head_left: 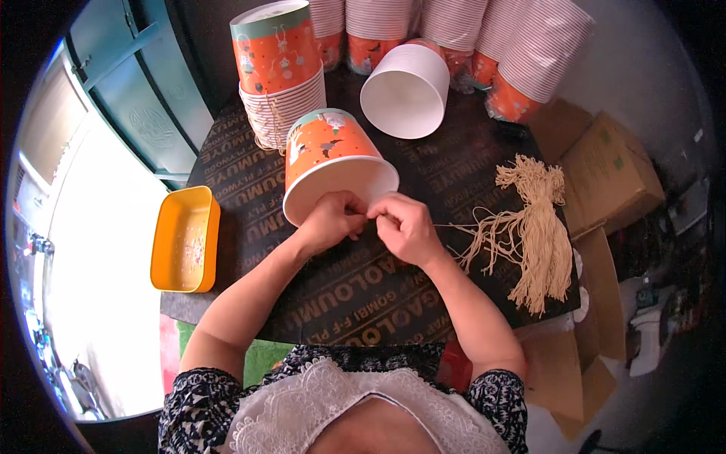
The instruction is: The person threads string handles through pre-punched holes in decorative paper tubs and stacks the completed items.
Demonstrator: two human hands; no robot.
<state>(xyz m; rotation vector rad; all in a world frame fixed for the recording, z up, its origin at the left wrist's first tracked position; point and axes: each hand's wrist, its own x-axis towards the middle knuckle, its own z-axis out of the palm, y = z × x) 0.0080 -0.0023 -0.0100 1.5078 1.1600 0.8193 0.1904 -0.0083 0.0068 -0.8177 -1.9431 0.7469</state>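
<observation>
Both my left hand and right hand pinch string at frame centre against an orange paper bucket; stacked buckets and a string bundle wait.

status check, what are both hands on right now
Left hand and right hand pinched together at rim of tipped orange paper bucket. Cord bundle lies right, apart. Nothing blocking.

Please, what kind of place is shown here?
Probably a small packing workshop: stacks of paper buckets crowd a dark table, a string bundle lies ready, and cardboard boxes stand beside it.
</observation>
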